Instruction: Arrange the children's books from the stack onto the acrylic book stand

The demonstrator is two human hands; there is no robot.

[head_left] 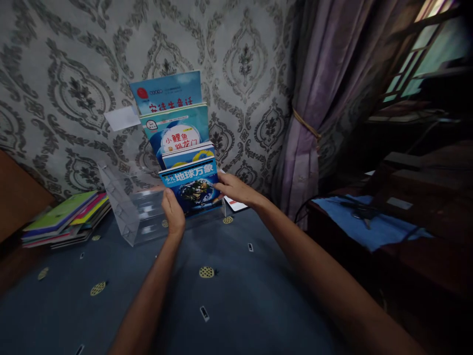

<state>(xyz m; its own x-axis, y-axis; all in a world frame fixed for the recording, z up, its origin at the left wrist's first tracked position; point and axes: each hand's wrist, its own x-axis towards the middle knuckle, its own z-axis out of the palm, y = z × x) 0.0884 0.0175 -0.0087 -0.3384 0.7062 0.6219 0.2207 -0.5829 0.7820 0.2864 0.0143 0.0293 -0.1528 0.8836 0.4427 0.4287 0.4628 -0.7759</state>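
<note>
A dark blue book with a globe on its cover is at the front of a clear stepped rack. My left hand grips its left edge, thumb up along the side and the other fingers mostly hidden. On the right edge, my right hand holds the same book with its fingers on the cover. Right behind it, thinner books with a blue and yellow cover show only their tops. Higher up stand a teal book and, at the back, a light blue book.
Left of the rack lies a pile of colourful books. A white card sticks out beside the upper books. Behind my right hand a flat white object lies on the blue tablecloth. A tied purple curtain hangs at the right.
</note>
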